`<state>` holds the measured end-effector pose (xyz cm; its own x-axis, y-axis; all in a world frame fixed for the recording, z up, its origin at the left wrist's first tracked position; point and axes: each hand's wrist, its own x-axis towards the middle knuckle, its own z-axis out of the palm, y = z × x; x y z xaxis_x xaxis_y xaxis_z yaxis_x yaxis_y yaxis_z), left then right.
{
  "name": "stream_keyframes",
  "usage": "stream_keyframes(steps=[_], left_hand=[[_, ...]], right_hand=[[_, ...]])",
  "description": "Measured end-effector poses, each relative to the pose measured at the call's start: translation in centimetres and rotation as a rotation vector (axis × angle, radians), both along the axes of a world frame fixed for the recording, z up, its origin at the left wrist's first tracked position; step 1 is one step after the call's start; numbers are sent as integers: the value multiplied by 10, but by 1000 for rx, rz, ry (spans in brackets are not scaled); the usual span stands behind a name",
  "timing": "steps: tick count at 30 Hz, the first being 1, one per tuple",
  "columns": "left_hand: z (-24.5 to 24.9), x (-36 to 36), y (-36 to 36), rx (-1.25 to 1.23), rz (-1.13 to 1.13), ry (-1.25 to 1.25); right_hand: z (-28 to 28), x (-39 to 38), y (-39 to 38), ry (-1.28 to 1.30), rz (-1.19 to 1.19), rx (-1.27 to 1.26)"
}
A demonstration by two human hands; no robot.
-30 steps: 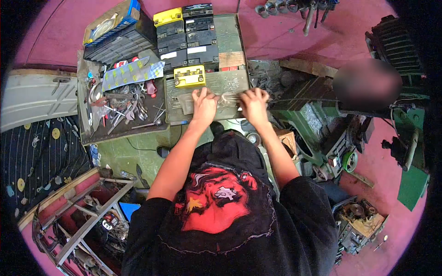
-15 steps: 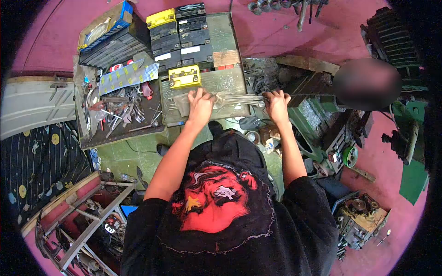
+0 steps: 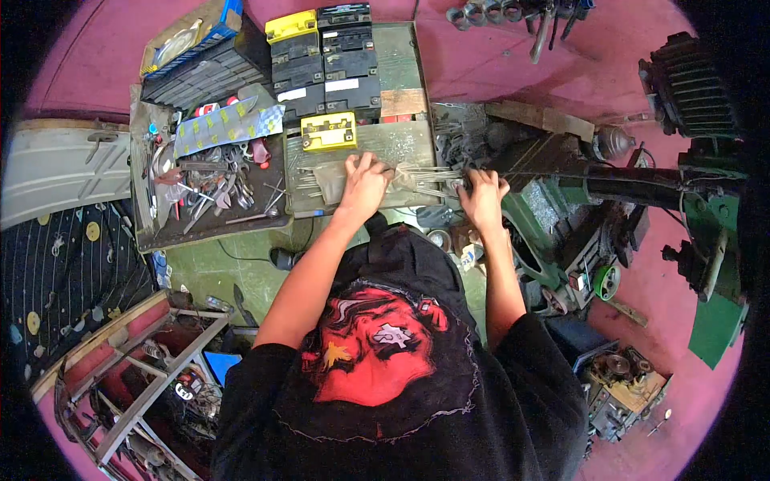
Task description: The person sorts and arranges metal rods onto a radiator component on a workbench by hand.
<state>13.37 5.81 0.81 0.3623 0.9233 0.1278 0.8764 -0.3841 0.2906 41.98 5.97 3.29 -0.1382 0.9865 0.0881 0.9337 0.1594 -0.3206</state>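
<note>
A bundle of thin grey rods (image 3: 429,178), partly wrapped in clear plastic (image 3: 329,176), lies across the front of the glass-topped table. My left hand (image 3: 366,188) is closed over the middle of the bundle, fingers curled down onto the rods and wrapper. At the right ends, my right hand (image 3: 484,197) has its fingers bent round the tips, just past the table edge. The rods fan slightly apart between both hands and to the left of my left hand. My fingers hide part of the bundle. Just behind it sits a yellow-topped battery (image 3: 328,131).
Several black batteries (image 3: 350,72) stand at the table's back. The left tray (image 3: 241,228) holds loose tools and a patterned strip (image 3: 228,128). A green machine (image 3: 533,220) is close on the right. A metal frame (image 3: 152,373) stands lower left.
The rods have gone from a tight bundle to a looser fan, with more of their left ends showing. Both hands sit slightly lower in view, and the camera view has shifted a little.
</note>
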Motion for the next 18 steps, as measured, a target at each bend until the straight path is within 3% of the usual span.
stream_keyframes(steps=[5, 13, 18], left_hand=[[-4, -1, -2, -9, 3, 3], [4, -1, -10, -15, -46, -89], [7, -1, -12, -49, -64, -90]], right_hand=[[-3, 5, -22, -222, 89, -112], [-8, -9, -13, -38, 7, 74], [-24, -21, -8, -61, -39, 92]])
